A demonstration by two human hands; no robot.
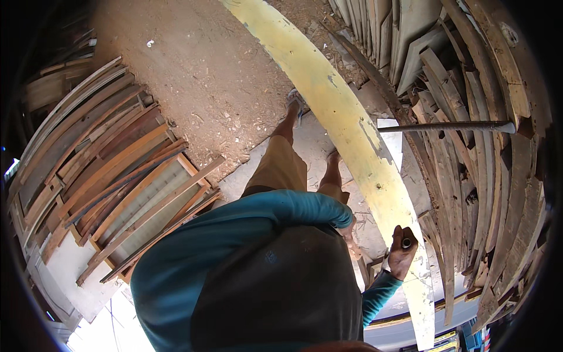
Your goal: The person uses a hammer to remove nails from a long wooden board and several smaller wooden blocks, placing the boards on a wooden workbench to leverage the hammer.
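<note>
A: The floor (pixel 199 76) is lying thick with sawdust and chips, and stacks of planks (pixel 99 158) are crowding in from nine o'clock and from three. What is being handled?

B: The right hand (pixel 403 253) is gripping a small metal cylinder (pixel 406 242), seen end-on at about four o'clock. The fingers (pixel 394 251) are curling tight around it, pinching it against the palm.

A: And where is that sitting against the long board?

B: It is hovering just beside the yellow plank (pixel 346 111), which is sweeping from twelve o'clock down to five. The hand is overlapping the plank's left edge; whether the cylinder is touching the wood, I cannot tell.

A: The left hand?

B: The left hand (pixel 350 232) is mostly hiding behind the teal sleeve (pixel 281 208), near the right one. I cannot tell whether its fingers are spread or closed.

A: So which step is this?

B: As I am judging it, the person is standing over the plank with the tool gripped and not yet working the wood.

A: What is the next move calling for?

B: Probably steadying the plank and bringing the cylinder's far end squarely down, keeping both feet (pixel 296 102) out of the way. A long dark metal rod (pixel 446 125) is lying across the planks at two o'clock, well apart.
</note>
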